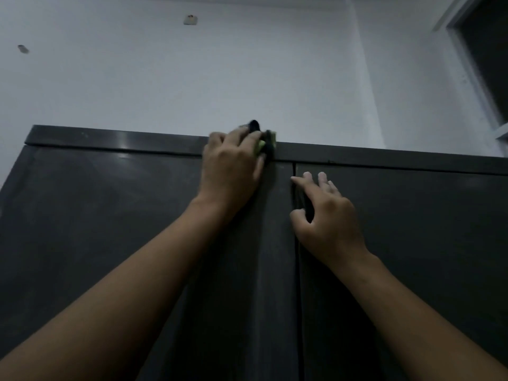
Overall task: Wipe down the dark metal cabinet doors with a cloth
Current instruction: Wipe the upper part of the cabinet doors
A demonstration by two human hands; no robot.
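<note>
Step in hand: wiping at dark metal top rail [110, 138] of cabinet, centre of frame.

Left hand [231, 163]: fingers curled round bunched dark cloth with yellow-green patch [268, 143], pressing it onto rail just left of vertical seam [297, 270] between doors.

Right hand [327, 215]: fingers straight and spread, tips touching dark metal right door [412, 243] just beside seam, holding nothing. Thumb bent toward seam; contact with door edge not discernible. Probably bracing the door.

Dark metal left door [96, 229], lower left of frame: dull, faint smears. Wiped or not, cannot tell.

Pale painted wall [220, 72] above, upper half of frame.

Judgement on progress: early to middle, work at top edge only, broad door faces likely pending.

Next move calls for: sideways sweep of cloth along rail, then downward overlapping passes over both door faces, with firm, even pressure. Right hand to steady against flex or swing of doors.
</note>
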